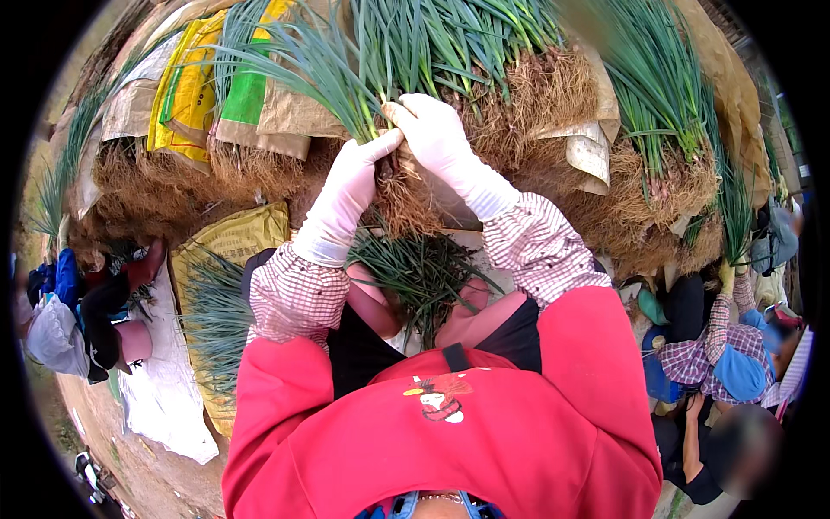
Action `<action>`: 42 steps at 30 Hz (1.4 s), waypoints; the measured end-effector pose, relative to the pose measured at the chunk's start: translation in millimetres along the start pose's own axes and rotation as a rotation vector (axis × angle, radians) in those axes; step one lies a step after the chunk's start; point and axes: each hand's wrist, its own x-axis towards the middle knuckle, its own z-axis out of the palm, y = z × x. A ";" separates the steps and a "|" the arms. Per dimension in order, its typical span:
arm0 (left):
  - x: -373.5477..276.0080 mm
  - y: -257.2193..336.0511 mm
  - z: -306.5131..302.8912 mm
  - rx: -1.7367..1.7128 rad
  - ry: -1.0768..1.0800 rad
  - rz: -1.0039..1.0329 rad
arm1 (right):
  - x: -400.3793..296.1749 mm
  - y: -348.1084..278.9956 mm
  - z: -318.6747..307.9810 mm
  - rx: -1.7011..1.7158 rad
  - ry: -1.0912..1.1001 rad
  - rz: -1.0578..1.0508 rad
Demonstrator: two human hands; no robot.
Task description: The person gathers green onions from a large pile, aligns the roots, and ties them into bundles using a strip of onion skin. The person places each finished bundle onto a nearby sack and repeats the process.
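My left hand (353,178), in a pale glove, is closed around a small bunch of scallions (347,104). Their green leaves point up and to the left, and brown roots (405,204) hang below the grip. My right hand (434,133), gloved alike, meets the left at the stems, its fingers bent against them; its fingertips are partly hidden. Beyond both hands lies a heap of scallions (415,45) with tangled roots (551,84) turned towards me. Loose green leaves (421,272) are piled low down between my legs.
A yellow woven sack (224,237) on my left bears more scallions (217,318). White sheeting (162,389) covers ground beside it. Sacks (188,84) lie over the heap at left. Another root-on bundle (668,130) stands at right. People sit nearby: one at left (107,318), others at right (720,350).
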 end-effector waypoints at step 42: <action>-30.6 26.4 -30.7 -0.122 0.077 -0.107 | 5.1 -12.5 33.1 -0.176 -0.038 -0.032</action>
